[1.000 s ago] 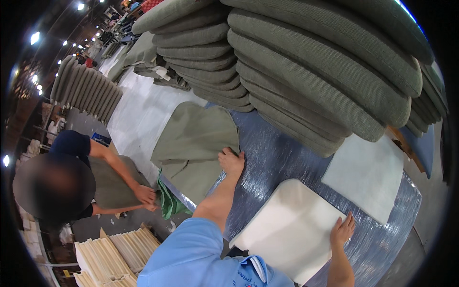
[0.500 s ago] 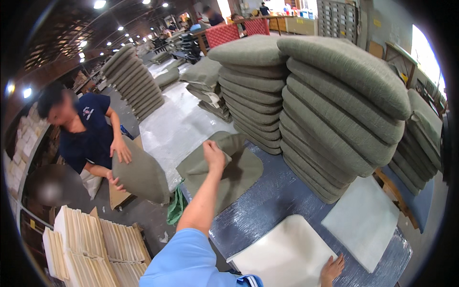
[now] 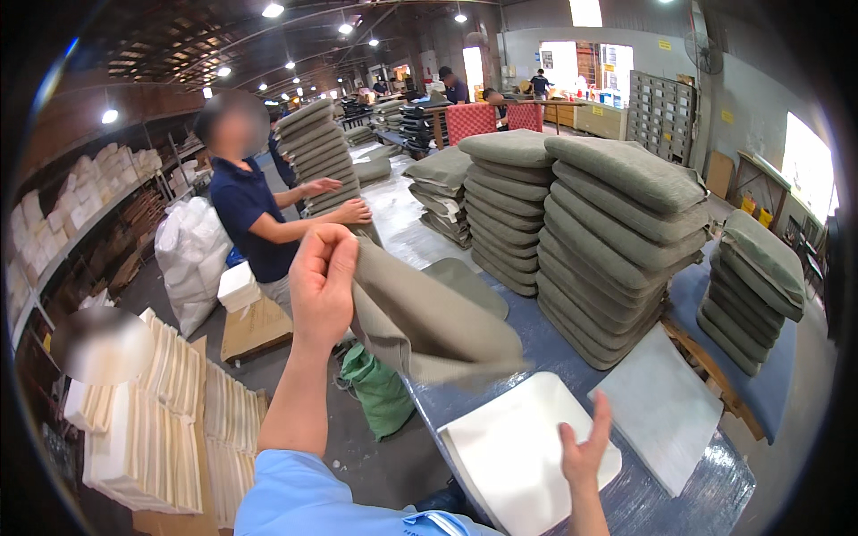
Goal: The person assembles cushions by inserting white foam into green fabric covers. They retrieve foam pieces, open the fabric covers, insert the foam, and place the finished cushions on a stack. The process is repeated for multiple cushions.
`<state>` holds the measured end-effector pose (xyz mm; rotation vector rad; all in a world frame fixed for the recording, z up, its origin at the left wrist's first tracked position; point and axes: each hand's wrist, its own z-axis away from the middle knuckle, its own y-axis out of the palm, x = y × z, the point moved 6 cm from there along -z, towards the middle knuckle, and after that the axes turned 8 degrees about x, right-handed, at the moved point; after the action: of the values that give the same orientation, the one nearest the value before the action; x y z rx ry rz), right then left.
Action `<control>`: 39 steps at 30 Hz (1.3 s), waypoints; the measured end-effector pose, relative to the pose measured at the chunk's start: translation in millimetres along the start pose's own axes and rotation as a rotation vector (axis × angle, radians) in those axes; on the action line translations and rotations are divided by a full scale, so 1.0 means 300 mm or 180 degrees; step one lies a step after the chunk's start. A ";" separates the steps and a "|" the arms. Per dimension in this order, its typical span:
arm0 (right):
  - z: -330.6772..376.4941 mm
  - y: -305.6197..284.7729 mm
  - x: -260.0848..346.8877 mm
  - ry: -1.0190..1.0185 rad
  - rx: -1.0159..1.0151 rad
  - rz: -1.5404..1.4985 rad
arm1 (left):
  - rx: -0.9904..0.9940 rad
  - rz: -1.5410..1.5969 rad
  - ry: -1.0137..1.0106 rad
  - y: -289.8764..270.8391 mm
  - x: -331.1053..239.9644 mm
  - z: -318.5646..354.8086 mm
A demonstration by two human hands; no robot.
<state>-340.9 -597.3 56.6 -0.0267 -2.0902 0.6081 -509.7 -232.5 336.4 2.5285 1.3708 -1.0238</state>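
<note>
My left hand (image 3: 323,279) is raised over the table's left side, its fingers pinched on the edge of a grey-green fabric cushion cover (image 3: 433,313). The cover hangs out to the right, folded and slightly blurred. Below it, a white foam pad (image 3: 500,451) with rounded corners lies on the blue plastic-wrapped table (image 3: 429,397). Over the pad's right edge is my right hand (image 3: 585,451), fingers spread and holding nothing; whether it touches the pad I cannot tell. Another grey-green fabric piece (image 3: 469,281) lies flat behind the hanging cover.
Tall stacks of grey-green cushions (image 3: 617,250) stand at the table's back. Thin white sheets (image 3: 666,411) lie right of the pad. A co-worker in a dark shirt (image 3: 246,201) stands far left. Stacked foam pads (image 3: 147,429) and a green sack (image 3: 375,389) are on the left.
My left hand has lifted the cover off the table toward me. My right hand has come up from the pad's edge with fingers spread. The co-worker has straightened up; the view has tilted up.
</note>
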 end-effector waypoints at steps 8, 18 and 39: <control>0.124 0.202 0.743 -0.0942 0.1698 -0.2088 | 0.1408 0.0582 -0.1023 0.023 -0.314 0.446; 0.531 0.347 0.874 -0.0879 0.1401 -0.1977 | 0.0272 0.1592 -0.1650 -0.237 -0.341 0.738; 0.805 0.615 0.995 0.1118 0.1500 -0.3097 | 0.1327 0.2109 -0.3129 -0.637 -0.352 1.555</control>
<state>-741.7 -460.7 103.0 1.0116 -1.3399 0.4157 -936.6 -368.8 82.4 1.8687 0.0586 -2.0442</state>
